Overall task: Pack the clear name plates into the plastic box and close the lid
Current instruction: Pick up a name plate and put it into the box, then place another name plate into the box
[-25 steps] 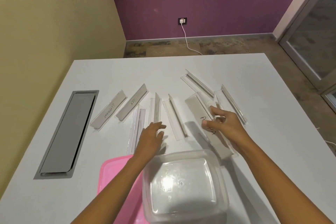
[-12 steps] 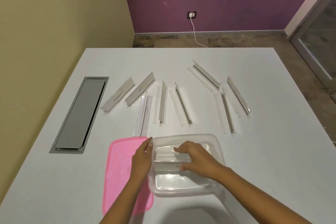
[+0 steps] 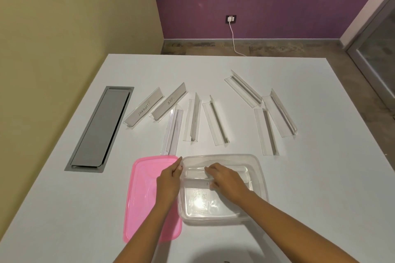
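Observation:
A clear plastic box (image 3: 259, 168) stands on the white table near me. My right hand (image 3: 226, 179) is inside it, fingers closed on a clear name plate (image 3: 194, 174) that lies across the box's far half. My left hand (image 3: 170, 180) rests against the box's left wall, fingers together, holding the rim. The pink lid (image 3: 142, 196) lies flat just left of the box, partly under my left arm. Several clear name plates are spread beyond the box; one reads ELEPHANT (image 3: 144, 109), another TIGER (image 3: 171, 101).
A grey cable hatch (image 3: 100, 128) is set into the table at the left. The table's far edge and right edge drop to the floor. A white cable (image 3: 234, 38) hangs from a wall socket. A glass door stands at the right.
My right hand carried a name plate from the right cluster into the box. My left hand moved from the table to the box's left wall. The view shifted back.

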A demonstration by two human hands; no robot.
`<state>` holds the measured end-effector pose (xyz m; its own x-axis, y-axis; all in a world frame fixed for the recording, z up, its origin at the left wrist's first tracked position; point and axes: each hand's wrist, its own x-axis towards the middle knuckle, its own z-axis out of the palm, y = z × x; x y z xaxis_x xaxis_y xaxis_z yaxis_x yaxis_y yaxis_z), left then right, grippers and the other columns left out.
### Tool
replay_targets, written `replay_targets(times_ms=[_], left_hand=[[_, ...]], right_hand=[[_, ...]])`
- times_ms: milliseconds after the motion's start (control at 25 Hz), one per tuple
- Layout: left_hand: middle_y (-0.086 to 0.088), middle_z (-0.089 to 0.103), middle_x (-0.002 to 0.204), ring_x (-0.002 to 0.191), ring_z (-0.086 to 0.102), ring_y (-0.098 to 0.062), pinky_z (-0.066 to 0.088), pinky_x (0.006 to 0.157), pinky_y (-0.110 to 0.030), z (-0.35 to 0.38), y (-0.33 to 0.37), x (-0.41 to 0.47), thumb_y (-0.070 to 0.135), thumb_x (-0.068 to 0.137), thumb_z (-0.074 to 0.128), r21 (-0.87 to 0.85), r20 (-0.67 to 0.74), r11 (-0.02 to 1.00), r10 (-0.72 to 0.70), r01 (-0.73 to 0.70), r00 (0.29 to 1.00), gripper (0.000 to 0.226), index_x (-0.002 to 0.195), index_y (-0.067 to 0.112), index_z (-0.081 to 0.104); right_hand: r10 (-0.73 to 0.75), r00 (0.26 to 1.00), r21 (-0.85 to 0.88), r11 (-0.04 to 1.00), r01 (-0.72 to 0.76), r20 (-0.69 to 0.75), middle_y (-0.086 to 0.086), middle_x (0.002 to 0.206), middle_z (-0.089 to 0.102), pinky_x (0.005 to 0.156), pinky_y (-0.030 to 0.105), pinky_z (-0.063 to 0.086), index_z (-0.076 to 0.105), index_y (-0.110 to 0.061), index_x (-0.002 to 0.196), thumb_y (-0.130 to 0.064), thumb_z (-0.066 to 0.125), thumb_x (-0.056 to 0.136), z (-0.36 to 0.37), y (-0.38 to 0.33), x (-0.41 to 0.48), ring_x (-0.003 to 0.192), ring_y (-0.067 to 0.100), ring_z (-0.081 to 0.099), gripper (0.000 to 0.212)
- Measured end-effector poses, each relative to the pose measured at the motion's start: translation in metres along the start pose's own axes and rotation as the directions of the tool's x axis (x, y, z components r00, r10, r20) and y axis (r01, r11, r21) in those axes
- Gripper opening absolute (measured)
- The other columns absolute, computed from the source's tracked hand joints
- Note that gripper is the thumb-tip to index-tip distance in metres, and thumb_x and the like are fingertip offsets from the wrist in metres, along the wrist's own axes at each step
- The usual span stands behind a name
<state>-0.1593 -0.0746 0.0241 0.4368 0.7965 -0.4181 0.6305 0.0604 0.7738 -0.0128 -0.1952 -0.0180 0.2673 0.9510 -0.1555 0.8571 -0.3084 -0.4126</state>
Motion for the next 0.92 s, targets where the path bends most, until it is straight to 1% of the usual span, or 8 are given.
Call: replay_targets(times_ms=[120,240,360,440,560,640,720,920], left_hand=[[-0.002,0.061,0.130,0.113,0.060,-0.022,0.044,0.090,-0.028,0.000,0.000,0.000,0.030,0.097,0.043,0.003,-0.013,1.000,-0.003,0.003,1.000,0.035,0.132,0.027,0.052],[-0.003,0.065,0.125,0.096,0.066,-0.021,0.049,0.082,-0.030,0.000,-0.001,0.002,0.030,0.097,0.043,0.008,-0.021,1.000,-0.002,0.002,1.000,0.035,0.131,0.029,0.052],[-0.011,0.069,0.117,0.082,0.067,-0.016,0.052,0.073,-0.031,0.000,-0.001,0.004,0.032,0.097,0.042,0.036,-0.017,0.999,-0.012,0.013,1.000,0.036,0.132,0.031,0.051],[-0.010,0.069,0.117,0.070,0.061,-0.004,0.048,0.062,-0.022,0.000,-0.002,0.004,0.032,0.098,0.042,0.038,-0.018,0.999,-0.014,0.015,1.000,0.036,0.132,0.031,0.051],[-0.004,0.068,0.118,0.067,0.051,0.007,0.039,0.060,-0.012,0.002,-0.003,0.003,0.030,0.098,0.042,0.033,-0.021,0.999,-0.003,0.004,1.000,0.036,0.133,0.029,0.051],[-0.006,0.069,0.116,0.067,0.052,0.006,0.041,0.061,-0.014,0.002,-0.004,0.003,0.030,0.098,0.041,0.038,-0.022,0.999,0.000,0.001,1.000,0.036,0.133,0.029,0.050],[-0.006,0.070,0.113,0.066,0.052,0.005,0.042,0.061,-0.015,0.001,-0.004,0.003,0.031,0.098,0.041,0.045,-0.019,0.999,0.001,0.000,1.000,0.036,0.133,0.030,0.050],[-0.005,0.067,0.122,0.074,0.053,0.005,0.041,0.065,-0.014,-0.002,-0.005,0.004,0.032,0.098,0.043,0.062,0.007,0.998,0.000,0.000,1.000,0.037,0.134,0.030,0.048]], right_hand=[[-0.008,0.997,0.006,1.000,0.009,-0.072,0.008,0.122,0.063,0.078,0.036,0.054,0.055,-0.010,0.126,-0.004,0.056,0.087,0.001,-0.001,-0.005,0.105,0.027,0.062,0.040],[-0.035,0.969,0.047,0.998,0.048,-0.246,0.008,0.117,0.069,0.080,0.034,0.057,0.063,-0.009,0.118,-0.004,0.067,0.082,-0.011,-0.012,-0.015,0.104,0.025,0.067,0.037],[0.008,0.838,0.069,0.997,0.035,-0.545,0.004,0.100,0.072,0.080,0.032,0.054,0.068,-0.010,0.106,-0.002,0.067,0.082,-0.037,-0.002,-0.019,0.093,0.021,0.065,0.025],[0.214,0.710,0.199,0.974,-0.105,-0.671,0.002,0.100,0.066,0.086,0.030,0.048,0.065,-0.012,0.105,-0.001,0.060,0.086,-0.057,0.021,-0.017,0.097,0.019,0.057,0.022],[0.647,0.483,0.502,0.762,-0.408,-0.590,0.010,0.113,0.059,0.094,0.038,0.045,0.058,-0.010,0.114,-0.003,0.056,0.088,-0.071,0.071,-0.009,0.111,0.026,0.048,0.027],[0.815,0.382,0.549,0.577,-0.604,-0.436,0.018,0.123,0.053,0.098,0.044,0.044,0.052,-0.004,0.124,-0.006,0.058,0.089,-0.069,0.102,-0.003,0.118,0.033,0.044,0.036],[0.865,0.373,0.507,0.500,-0.702,-0.336,0.021,0.123,0.053,0.095,0.048,0.048,0.050,-0.002,0.124,-0.008,0.060,0.088,-0.065,0.122,-0.001,0.117,0.036,0.047,0.038],[0.843,0.384,0.456,0.530,-0.715,-0.377,0.024,0.102,0.066,0.077,0.046,0.056,0.063,0.003,0.106,0.002,0.054,0.087,-0.065,0.138,-0.001,0.092,0.039,0.063,0.021]])
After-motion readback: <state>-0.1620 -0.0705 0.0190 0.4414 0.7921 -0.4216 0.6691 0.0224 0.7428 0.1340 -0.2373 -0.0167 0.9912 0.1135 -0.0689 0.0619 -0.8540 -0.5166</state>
